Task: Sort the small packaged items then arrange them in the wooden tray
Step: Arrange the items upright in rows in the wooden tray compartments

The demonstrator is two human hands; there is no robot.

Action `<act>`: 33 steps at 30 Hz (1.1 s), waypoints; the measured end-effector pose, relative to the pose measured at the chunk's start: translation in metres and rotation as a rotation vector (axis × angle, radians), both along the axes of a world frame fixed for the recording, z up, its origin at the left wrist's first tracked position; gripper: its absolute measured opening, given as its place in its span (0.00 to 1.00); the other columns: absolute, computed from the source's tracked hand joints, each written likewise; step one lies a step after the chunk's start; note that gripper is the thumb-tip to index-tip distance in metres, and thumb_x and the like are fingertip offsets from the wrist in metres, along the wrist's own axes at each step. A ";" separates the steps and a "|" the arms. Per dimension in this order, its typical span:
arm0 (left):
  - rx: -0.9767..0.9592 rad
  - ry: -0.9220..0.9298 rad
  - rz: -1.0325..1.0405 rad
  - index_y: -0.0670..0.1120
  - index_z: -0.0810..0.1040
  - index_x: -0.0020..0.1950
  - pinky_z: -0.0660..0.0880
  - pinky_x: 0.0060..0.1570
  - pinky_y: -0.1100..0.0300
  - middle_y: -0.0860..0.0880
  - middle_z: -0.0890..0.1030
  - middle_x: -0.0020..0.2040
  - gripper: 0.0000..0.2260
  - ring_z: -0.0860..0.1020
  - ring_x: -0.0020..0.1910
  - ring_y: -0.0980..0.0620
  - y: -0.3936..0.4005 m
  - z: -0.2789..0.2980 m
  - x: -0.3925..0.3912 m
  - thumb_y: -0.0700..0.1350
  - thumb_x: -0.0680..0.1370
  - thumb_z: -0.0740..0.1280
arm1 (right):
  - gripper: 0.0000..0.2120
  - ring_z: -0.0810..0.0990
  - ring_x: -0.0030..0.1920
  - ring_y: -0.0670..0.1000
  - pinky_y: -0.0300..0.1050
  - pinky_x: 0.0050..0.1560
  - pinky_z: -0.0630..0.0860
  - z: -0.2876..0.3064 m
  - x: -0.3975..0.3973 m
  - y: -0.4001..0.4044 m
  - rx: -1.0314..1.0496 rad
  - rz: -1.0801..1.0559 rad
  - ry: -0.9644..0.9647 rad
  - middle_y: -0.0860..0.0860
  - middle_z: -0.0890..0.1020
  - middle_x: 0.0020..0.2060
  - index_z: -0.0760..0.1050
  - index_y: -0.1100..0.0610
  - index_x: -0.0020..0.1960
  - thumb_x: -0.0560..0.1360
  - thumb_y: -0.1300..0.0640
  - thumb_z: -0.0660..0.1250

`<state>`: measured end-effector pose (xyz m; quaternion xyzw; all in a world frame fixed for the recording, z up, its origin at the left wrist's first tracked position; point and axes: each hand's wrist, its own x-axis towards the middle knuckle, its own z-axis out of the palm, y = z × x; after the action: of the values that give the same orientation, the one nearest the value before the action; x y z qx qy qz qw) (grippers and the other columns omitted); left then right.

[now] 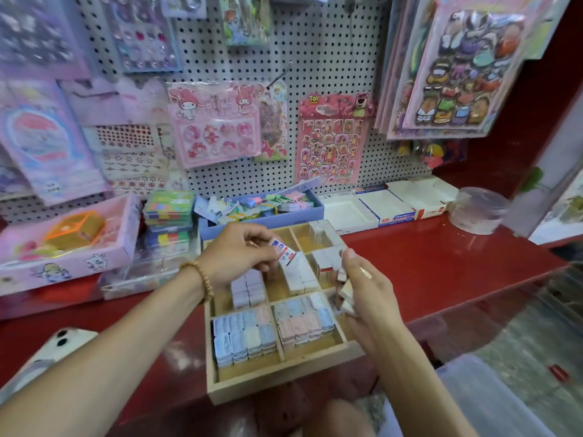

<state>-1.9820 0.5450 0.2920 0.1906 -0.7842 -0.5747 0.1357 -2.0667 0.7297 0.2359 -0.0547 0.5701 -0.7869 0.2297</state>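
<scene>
Both forearms reach in from the lower edge over the red counter (pixel 441 266). Left hand (pixel 239 257), a beaded bracelet (pixel 202 279) at its wrist, pinches one small white packet with red and blue print (pixel 284 251) between thumb and fingertips, held above the middle of the wooden tray (pixel 284 381). Right hand (pixel 367 288) has its fingers curled round a clutch of small white packets (pixel 345 296), held over the tray's right edge. Tray compartments: near-left holds pastel blue and white packets (pixel 244 337) standing in rows; near-right holds pink and blue packets (pixel 304 318); middle-left holds lilac packets (pixel 247 288); middle and right hold white packets (pixel 301 274); the far compartments are partly hidden by the hands. Beyond the tray stand a blue box of small clips (pixel 262 212), open white cartons (pixel 388 205) and a clear round tub (pixel 479 209). A pink box (pixel 67 247) sits at left. Sticker sheets hang on the pegboard (pixel 315 58).
</scene>
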 end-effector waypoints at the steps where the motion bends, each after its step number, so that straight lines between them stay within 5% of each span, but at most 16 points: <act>1: -0.073 -0.023 0.009 0.39 0.81 0.45 0.79 0.34 0.63 0.46 0.82 0.34 0.04 0.82 0.35 0.50 -0.008 0.000 0.007 0.32 0.74 0.71 | 0.17 0.85 0.47 0.54 0.57 0.48 0.83 -0.002 0.006 -0.004 0.015 0.008 -0.003 0.53 0.85 0.47 0.83 0.55 0.52 0.74 0.41 0.73; 4: -0.267 -0.104 0.052 0.42 0.81 0.44 0.78 0.35 0.61 0.48 0.81 0.33 0.04 0.83 0.34 0.52 -0.035 0.000 0.026 0.35 0.73 0.72 | 0.16 0.81 0.59 0.58 0.62 0.63 0.76 -0.004 0.018 -0.015 0.033 0.007 -0.013 0.55 0.85 0.54 0.84 0.50 0.54 0.71 0.43 0.76; 7: -0.393 -0.149 0.081 0.43 0.81 0.43 0.79 0.37 0.55 0.48 0.81 0.33 0.04 0.84 0.35 0.47 -0.060 -0.002 0.041 0.36 0.72 0.73 | 0.19 0.82 0.56 0.57 0.58 0.60 0.78 -0.005 0.026 -0.022 0.056 0.040 -0.050 0.55 0.86 0.52 0.84 0.54 0.56 0.69 0.47 0.79; 9: -0.508 -0.204 0.086 0.44 0.80 0.42 0.77 0.35 0.59 0.48 0.82 0.36 0.04 0.83 0.32 0.55 -0.070 -0.004 0.046 0.36 0.72 0.73 | 0.23 0.83 0.57 0.60 0.63 0.59 0.79 -0.005 0.029 -0.025 0.062 0.074 -0.073 0.57 0.85 0.54 0.83 0.56 0.57 0.66 0.48 0.80; 13: -0.669 -0.318 0.040 0.48 0.79 0.38 0.70 0.32 0.68 0.52 0.81 0.36 0.06 0.76 0.29 0.62 -0.075 -0.016 0.046 0.39 0.72 0.74 | 0.14 0.86 0.51 0.61 0.66 0.56 0.80 -0.008 0.031 -0.027 0.122 0.108 -0.051 0.58 0.86 0.49 0.81 0.59 0.58 0.74 0.57 0.75; 20: -0.799 -0.357 0.025 0.50 0.81 0.44 0.68 0.41 0.65 0.53 0.80 0.41 0.03 0.74 0.39 0.58 -0.074 -0.051 0.033 0.42 0.74 0.72 | 0.31 0.82 0.58 0.59 0.69 0.61 0.76 -0.015 0.032 -0.035 0.197 0.160 0.066 0.52 0.85 0.54 0.83 0.47 0.49 0.50 0.35 0.81; 26: -0.877 -0.326 0.066 0.50 0.78 0.49 0.71 0.51 0.59 0.52 0.75 0.47 0.05 0.74 0.49 0.51 -0.073 -0.067 0.029 0.43 0.74 0.71 | 0.27 0.81 0.61 0.59 0.68 0.66 0.71 -0.019 0.031 -0.034 0.185 0.205 0.061 0.52 0.86 0.52 0.83 0.48 0.50 0.54 0.38 0.80; 30: -0.916 -0.296 0.104 0.49 0.79 0.47 0.73 0.50 0.57 0.49 0.78 0.47 0.04 0.76 0.48 0.49 -0.067 -0.071 0.029 0.43 0.73 0.70 | 0.21 0.83 0.58 0.58 0.67 0.65 0.73 -0.017 0.031 -0.031 0.160 0.230 0.065 0.52 0.87 0.50 0.83 0.46 0.47 0.57 0.41 0.78; 33: -0.922 -0.255 0.135 0.49 0.80 0.50 0.73 0.51 0.55 0.49 0.78 0.47 0.06 0.76 0.48 0.49 -0.064 -0.073 0.032 0.43 0.74 0.71 | 0.25 0.81 0.61 0.58 0.68 0.67 0.70 -0.018 0.031 -0.030 0.147 0.238 0.064 0.51 0.87 0.50 0.83 0.47 0.48 0.54 0.40 0.79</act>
<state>-1.9504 0.4806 0.2188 0.2300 -0.9535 -0.1292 0.1460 -2.0360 0.6992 0.2176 -0.1299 0.6229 -0.7080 0.3063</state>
